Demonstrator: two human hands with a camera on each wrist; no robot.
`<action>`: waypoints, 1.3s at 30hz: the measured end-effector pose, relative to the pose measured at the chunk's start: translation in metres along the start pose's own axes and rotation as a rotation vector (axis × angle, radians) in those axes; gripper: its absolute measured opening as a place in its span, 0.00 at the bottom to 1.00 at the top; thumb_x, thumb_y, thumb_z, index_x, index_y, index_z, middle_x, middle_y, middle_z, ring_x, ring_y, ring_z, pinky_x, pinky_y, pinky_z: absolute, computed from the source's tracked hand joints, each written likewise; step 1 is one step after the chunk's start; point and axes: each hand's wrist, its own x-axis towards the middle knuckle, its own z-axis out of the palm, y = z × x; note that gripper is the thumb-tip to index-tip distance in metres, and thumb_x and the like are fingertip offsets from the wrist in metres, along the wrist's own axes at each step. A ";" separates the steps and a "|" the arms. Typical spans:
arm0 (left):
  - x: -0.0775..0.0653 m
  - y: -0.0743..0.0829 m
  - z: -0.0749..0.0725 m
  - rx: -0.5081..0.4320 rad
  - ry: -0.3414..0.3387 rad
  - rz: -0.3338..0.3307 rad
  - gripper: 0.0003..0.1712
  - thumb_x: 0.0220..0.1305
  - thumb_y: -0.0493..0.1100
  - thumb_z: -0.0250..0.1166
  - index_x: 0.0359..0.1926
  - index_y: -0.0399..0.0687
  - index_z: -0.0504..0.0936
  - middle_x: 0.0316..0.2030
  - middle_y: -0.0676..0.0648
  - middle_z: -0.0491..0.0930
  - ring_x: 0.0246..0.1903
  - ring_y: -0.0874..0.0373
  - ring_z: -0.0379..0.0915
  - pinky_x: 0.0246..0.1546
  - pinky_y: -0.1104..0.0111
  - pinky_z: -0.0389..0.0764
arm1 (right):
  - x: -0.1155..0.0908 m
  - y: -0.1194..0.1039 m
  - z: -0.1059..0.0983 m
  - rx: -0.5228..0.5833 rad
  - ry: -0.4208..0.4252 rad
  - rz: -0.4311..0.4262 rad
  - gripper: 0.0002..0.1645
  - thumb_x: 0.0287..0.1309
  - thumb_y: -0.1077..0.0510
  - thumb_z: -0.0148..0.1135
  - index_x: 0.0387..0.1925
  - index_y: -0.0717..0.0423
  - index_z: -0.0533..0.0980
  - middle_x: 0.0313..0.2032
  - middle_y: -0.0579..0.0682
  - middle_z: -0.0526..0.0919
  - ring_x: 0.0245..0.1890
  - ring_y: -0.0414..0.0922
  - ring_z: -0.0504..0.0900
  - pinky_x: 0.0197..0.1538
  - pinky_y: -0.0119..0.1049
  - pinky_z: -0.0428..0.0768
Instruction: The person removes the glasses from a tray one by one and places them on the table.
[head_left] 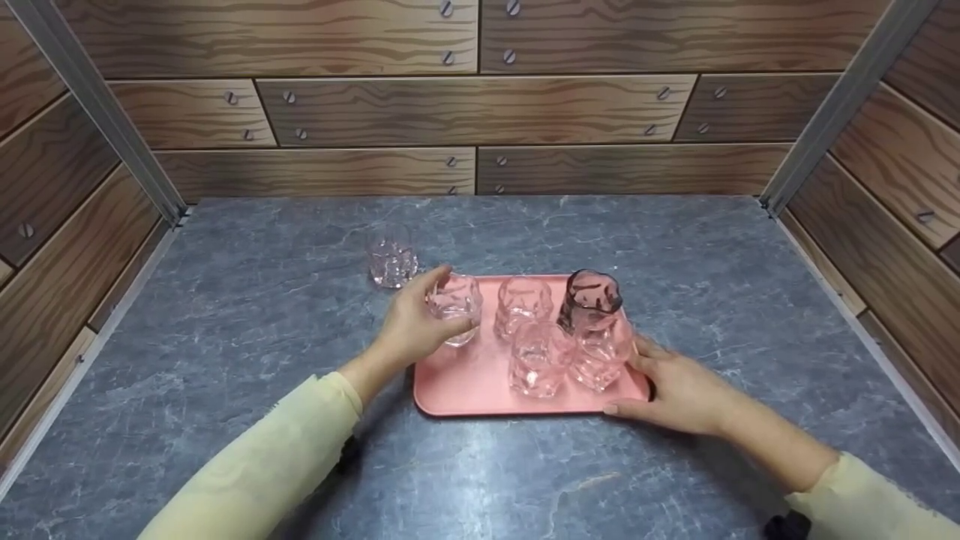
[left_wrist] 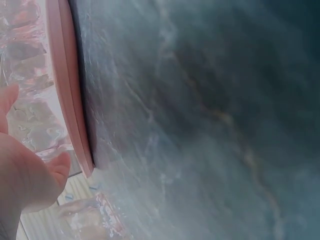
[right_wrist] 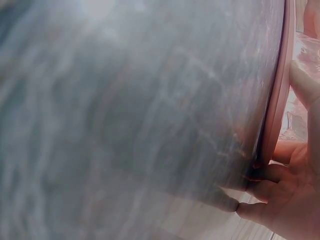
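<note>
My left hand (head_left: 417,321) holds a clear drinking glass (head_left: 457,306) between thumb and fingers, over the left part of a pink tray (head_left: 469,394). On the tray's right side my right hand (head_left: 679,386) grips the edge, its thumb at the near corner; the right wrist view shows fingers (right_wrist: 267,190) beside and partly under the rim. The tray carries a clear glass (head_left: 523,304) at the back, a dark smoky glass (head_left: 592,292) at the back right, and two clear glasses (head_left: 538,367) (head_left: 600,356) in front of them. Whether the held glass touches the tray cannot be told.
Another clear glass (head_left: 393,262) stands on the grey marbled table (head_left: 262,300), off the tray beyond my left hand. Wood-patterned panels (head_left: 480,112) wall the back and sides, with metal posts (head_left: 832,112) at the back corners.
</note>
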 end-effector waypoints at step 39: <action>0.013 0.021 -0.103 -0.037 0.176 -0.023 0.51 0.53 0.45 0.85 0.75 0.39 0.71 0.63 0.40 0.80 0.59 0.46 0.78 0.62 0.57 0.79 | 0.000 0.001 0.001 0.003 0.033 -0.045 0.63 0.59 0.20 0.64 0.76 0.64 0.68 0.74 0.75 0.64 0.71 0.75 0.66 0.69 0.71 0.69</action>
